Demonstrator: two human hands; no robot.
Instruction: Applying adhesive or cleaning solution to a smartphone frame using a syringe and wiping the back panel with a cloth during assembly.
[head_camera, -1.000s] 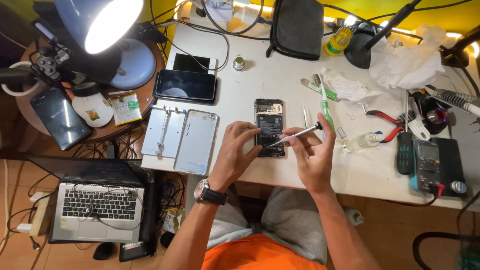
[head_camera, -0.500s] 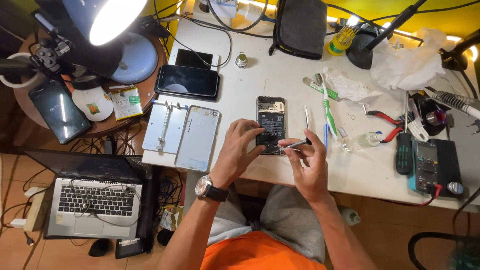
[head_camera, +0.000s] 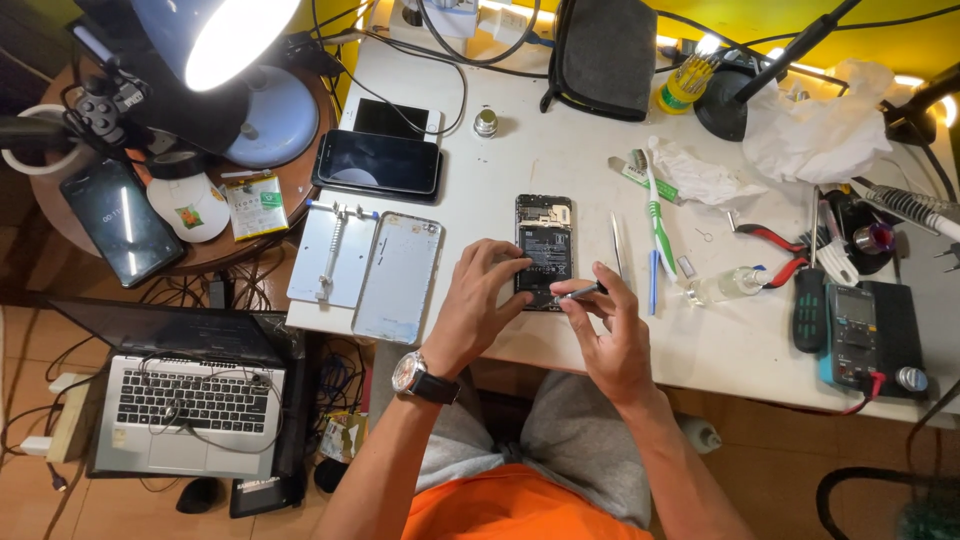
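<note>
**Opened phone on the desk, both hands on it**

So the opened phone (head_camera: 543, 250) lies flat, back cover off, near the front edge of the white desk (head_camera: 560, 160), right in front of the person. Left hand (head_camera: 478, 300) rests on its lower left corner, fingers (head_camera: 500, 262) spread loosely and pressing down, not gripping anything. Right hand (head_camera: 610, 335) has its fingers pinched tight round a thin metal tool (head_camera: 578, 293), tip at the phone's bottom edge.

Counting stuff: two more phones (head_camera: 378, 160) stacked at the back left of the desk, one silver back cover (head_camera: 398, 278) beside one metal holder plate (head_camera: 330, 255), one green toothbrush (head_camera: 657, 210), one pair of tweezers (head_camera: 617, 245), one multimeter (head_camera: 860, 335) far right. On the round side table (head_camera: 290, 215) there's one small green and white packet (head_camera: 255, 205), flat and rectangular, next to another dark phone (head_camera: 115, 220)
</note>
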